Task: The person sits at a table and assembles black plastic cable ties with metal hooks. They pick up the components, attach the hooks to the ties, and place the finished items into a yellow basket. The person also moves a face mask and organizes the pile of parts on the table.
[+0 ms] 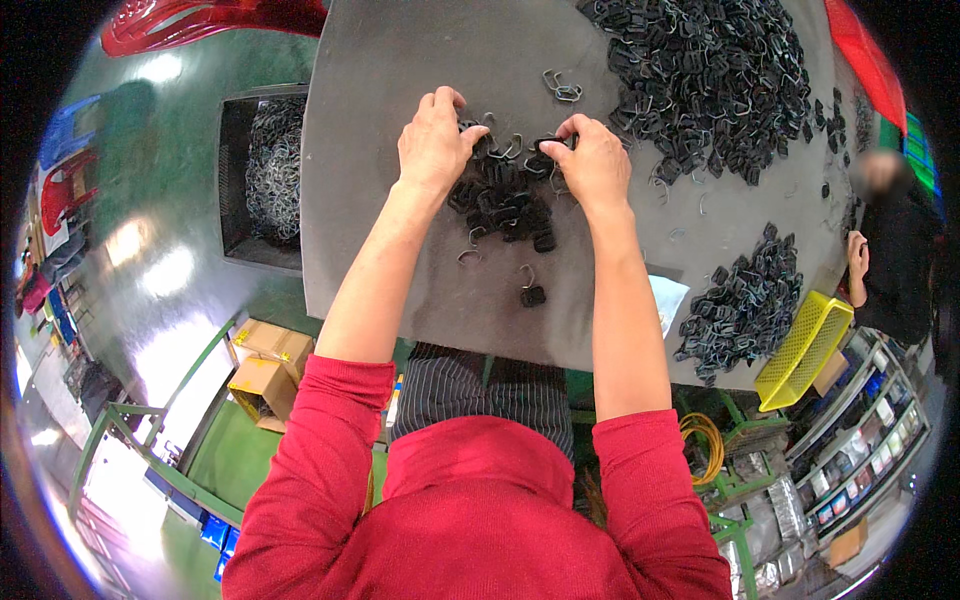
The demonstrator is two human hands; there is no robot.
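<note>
A small pile of black plastic pieces with metal wire hooks [505, 200] lies on the grey table, between my hands. My left hand [432, 145] is closed at the pile's far left edge, thumb and fingers around a dark piece that is mostly hidden. At the far right of the pile, my right hand [594, 168] pinches a black plastic piece [551, 143] between thumb and fingertips. One hooked piece [532, 296] lies apart, nearer to me. A pair of loose wire hooks [563, 88] rests beyond the hands.
A large heap of black hooked pieces [700, 80] covers the far right of the table [400, 50]. Another heap [745, 305] sits near a yellow basket [805, 350]. Left of the table stands a dark crate [235, 190] of metal hooks. A person [895, 250] is at the right.
</note>
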